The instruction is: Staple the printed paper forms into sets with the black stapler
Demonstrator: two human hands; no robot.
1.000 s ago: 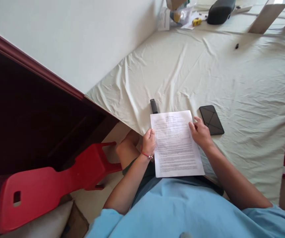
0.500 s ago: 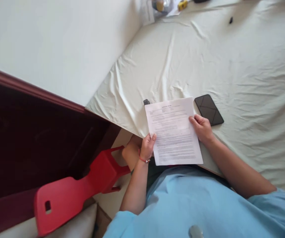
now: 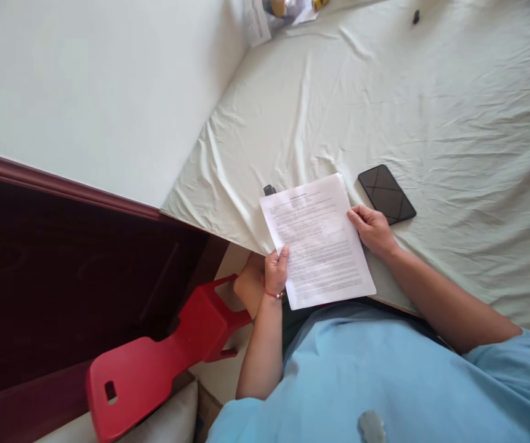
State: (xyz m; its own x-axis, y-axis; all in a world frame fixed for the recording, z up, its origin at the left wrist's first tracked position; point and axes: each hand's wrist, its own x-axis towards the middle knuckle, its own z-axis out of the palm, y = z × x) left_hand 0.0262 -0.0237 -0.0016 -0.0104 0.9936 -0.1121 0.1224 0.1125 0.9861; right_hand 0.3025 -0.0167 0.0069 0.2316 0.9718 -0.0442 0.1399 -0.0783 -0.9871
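Observation:
Printed sheets of paper (image 3: 320, 246), white and covered in lines of small text, are held in front of my body at the table's near edge. My left hand (image 3: 276, 271), with a red string bracelet at the wrist, pinches their left edge with the thumb on top. Gripping the right edge near the upper part is my right hand (image 3: 372, 229). Just beyond that hand a black smartphone (image 3: 387, 193) lies face up on the cloth. A small black object (image 3: 269, 190) pokes out behind the paper's top left corner; the rest of it is hidden.
A pale green wrinkled cloth (image 3: 468, 135) covers the tabletop. At the far left corner stand a clear bag and papers (image 3: 258, 24) beside a yellow item (image 3: 319, 5). A tiny black piece (image 3: 416, 16) lies far back. To my left are a red plastic chair (image 3: 135, 381) and a dark wooden panel (image 3: 61, 283).
The papers have tilted slightly counterclockwise, their top edge swinging left, with both hands still on them. The whole view has shifted a little, moving the far items up and left.

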